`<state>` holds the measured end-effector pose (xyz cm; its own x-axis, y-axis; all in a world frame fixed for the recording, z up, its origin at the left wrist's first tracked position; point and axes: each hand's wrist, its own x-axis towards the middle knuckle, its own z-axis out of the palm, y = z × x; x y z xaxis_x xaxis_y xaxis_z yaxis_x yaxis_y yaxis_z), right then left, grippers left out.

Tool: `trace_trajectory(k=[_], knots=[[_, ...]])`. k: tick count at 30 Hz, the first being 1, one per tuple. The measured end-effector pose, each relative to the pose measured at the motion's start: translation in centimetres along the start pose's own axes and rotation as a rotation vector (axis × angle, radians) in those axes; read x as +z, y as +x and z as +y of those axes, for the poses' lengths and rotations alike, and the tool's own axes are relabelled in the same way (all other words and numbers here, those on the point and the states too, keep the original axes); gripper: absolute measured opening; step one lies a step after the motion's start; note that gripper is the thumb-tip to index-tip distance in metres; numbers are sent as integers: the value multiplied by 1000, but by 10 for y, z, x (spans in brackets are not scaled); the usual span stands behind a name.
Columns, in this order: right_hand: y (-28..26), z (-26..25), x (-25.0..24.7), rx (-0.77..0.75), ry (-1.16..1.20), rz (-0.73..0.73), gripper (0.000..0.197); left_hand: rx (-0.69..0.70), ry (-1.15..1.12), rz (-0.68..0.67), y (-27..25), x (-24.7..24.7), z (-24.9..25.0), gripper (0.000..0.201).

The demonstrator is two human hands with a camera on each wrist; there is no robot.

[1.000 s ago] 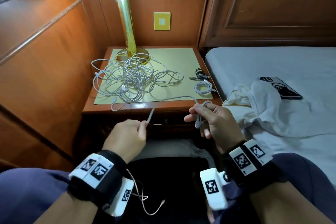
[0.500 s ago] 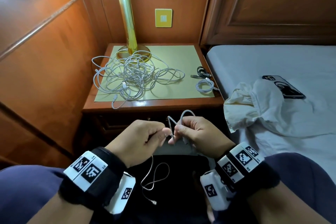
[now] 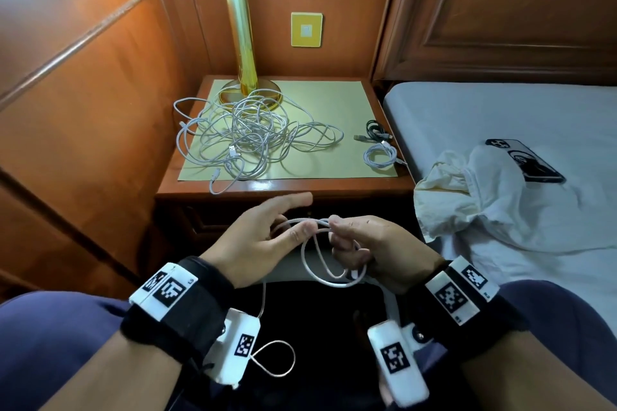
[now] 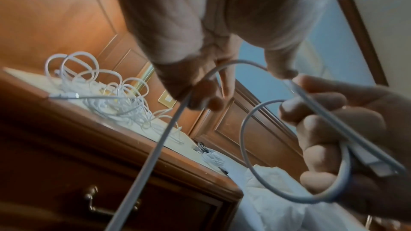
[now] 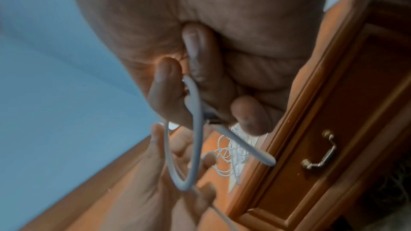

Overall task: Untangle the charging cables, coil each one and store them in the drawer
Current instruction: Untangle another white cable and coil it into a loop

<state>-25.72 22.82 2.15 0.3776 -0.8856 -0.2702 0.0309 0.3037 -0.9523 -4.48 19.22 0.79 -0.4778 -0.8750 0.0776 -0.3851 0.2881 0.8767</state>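
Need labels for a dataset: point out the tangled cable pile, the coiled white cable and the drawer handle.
tangled cable pile [image 3: 253, 140]: head view, middle of the tangle.
coiled white cable [image 3: 380, 158]: head view, its wound loops.
drawer handle [image 5: 326, 156]: right wrist view, brass bail.

One white cable [image 3: 334, 284] is held above the lap. It is wound into a few loose loops that are pinched in the right hand [image 3: 377, 247], and it is passed through the left hand [image 3: 253, 243], with its tail hung below in a small loop. A tangled heap of white cables [image 3: 253, 140] is spread on the nightstand mat [image 3: 334, 100]. A coiled white cable [image 3: 380, 157] and a coiled dark cable [image 3: 375, 128] are laid near the mat's right edge. The drawer [image 5: 347, 104] is shut.
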Motion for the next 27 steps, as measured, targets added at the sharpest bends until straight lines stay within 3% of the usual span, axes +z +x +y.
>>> trace_trajectory(k=[2, 4, 7, 9, 12, 17, 21, 27], knots=[[-2, -2, 0, 0, 58, -19, 39, -48, -162, -121, -2, 0, 5, 66], [-3, -4, 1, -9, 42, 1, 38, -57, -171, -161, -3, -1, 7, 65], [-4, -7, -2, -21, -13, 73, 41, -36, -79, -117, -2, -2, 7, 24], [-4, -9, -3, -22, -9, 114, 39, -44, -78, -55, -2, -2, 5, 11], [-1, -10, 1, -29, 9, 125, 38, -59, -122, 0, -2, 3, 9, 14], [4, -6, 6, -15, 82, 172, 35, -120, -594, 51, 1, 16, 10, 22], [4, -5, 4, 36, 93, 182, 32, -111, -580, 117, 3, 16, 8, 23], [5, -2, 6, 80, 131, 140, 36, -17, -190, 143, -1, 19, 8, 19]])
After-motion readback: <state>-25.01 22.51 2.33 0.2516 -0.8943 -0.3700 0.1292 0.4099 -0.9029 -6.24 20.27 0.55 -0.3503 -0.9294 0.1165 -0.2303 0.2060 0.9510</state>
